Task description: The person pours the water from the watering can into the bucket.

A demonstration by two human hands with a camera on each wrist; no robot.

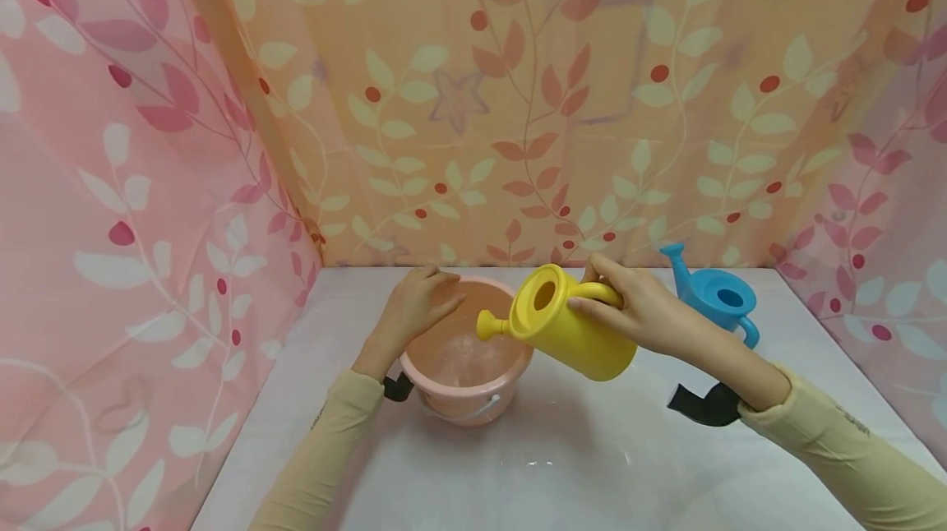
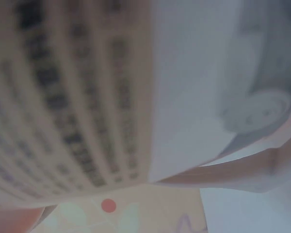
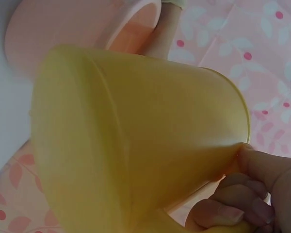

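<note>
A yellow watering can (image 1: 584, 342) hangs in the air, tilted to the left, its spout head above the right part of a pink bucket (image 1: 473, 409). My right hand (image 1: 644, 305) grips the can's handle at the top right; in the right wrist view the curled fingers (image 3: 218, 213) are round that handle. At the bucket's left rim is my left hand (image 1: 422, 309), with the thumb on the inner side and the fingers along the rim. Blurred print and a white patch fill most of the left wrist view. Pale glare hides whether water lies in the bucket.
A blue watering can (image 1: 713, 293) stands at the back right of the white table (image 1: 533, 482). Wet-looking drops show on the table's front part. Patterned cloth walls (image 1: 533, 103) enclose the back and both sides.
</note>
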